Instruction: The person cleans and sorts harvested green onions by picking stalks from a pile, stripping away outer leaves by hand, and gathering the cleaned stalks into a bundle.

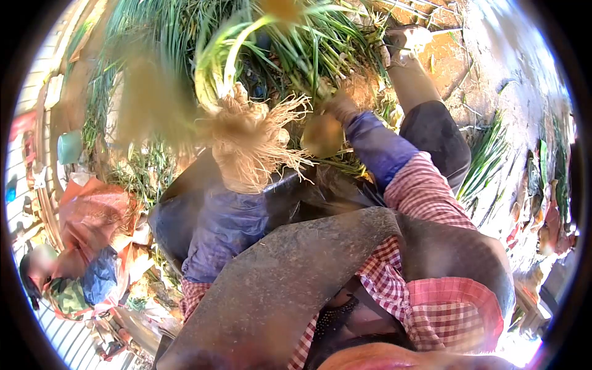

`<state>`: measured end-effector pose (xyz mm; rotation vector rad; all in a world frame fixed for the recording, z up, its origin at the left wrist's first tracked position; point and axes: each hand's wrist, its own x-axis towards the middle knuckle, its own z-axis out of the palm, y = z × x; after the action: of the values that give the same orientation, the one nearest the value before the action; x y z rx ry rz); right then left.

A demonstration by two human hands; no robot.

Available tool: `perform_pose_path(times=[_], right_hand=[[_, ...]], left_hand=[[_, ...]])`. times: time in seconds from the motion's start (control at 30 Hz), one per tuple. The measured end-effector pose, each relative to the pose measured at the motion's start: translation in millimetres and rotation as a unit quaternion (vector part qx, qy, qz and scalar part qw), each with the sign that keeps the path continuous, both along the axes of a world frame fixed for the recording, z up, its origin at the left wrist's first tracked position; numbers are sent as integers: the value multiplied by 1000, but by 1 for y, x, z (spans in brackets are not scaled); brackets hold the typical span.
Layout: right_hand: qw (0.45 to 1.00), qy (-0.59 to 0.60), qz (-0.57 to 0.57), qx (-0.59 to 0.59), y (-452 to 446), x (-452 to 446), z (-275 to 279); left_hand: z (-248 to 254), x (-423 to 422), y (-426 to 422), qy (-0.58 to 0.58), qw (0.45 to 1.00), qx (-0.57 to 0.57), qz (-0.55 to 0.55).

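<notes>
My left hand (243, 176), below a blue-purple sleeve cover, is closed around a bunch of spring onions (231, 61). Their pale, shaggy roots point toward me and to the right, while the green leaves curve up and away. A blurred spot on the lens covers part of the roots. Farther right, my right hand (341, 108) reaches to the near edge of a large heap of spring onions (320, 43). Its fingers are hidden by blur and by the plants, so I cannot tell what they grip.
A dark apron or sheet (296, 265) spreads over my lap. At the left is a person (92, 271) beside orange-red cloth (95, 209). A green cup-like container (69, 148) stands near the left edge. More green leaves (487, 157) lie on the ground at the right.
</notes>
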<state>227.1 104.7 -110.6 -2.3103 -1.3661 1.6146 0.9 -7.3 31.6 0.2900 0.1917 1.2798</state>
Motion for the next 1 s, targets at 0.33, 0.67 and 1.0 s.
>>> perform_pose_path(times=[0.33,0.67,1.0], right_hand=[[798,-306,358,376,50,106,94],[787,586,-194,-4,18,64,56],[790,608,-12,72,-9,39,64]], left_hand=[[11,29,10,-52,997,-54,12],[-18,30,13,32,981,-186,-35],[-38,53,17,105,962,-242,-75]])
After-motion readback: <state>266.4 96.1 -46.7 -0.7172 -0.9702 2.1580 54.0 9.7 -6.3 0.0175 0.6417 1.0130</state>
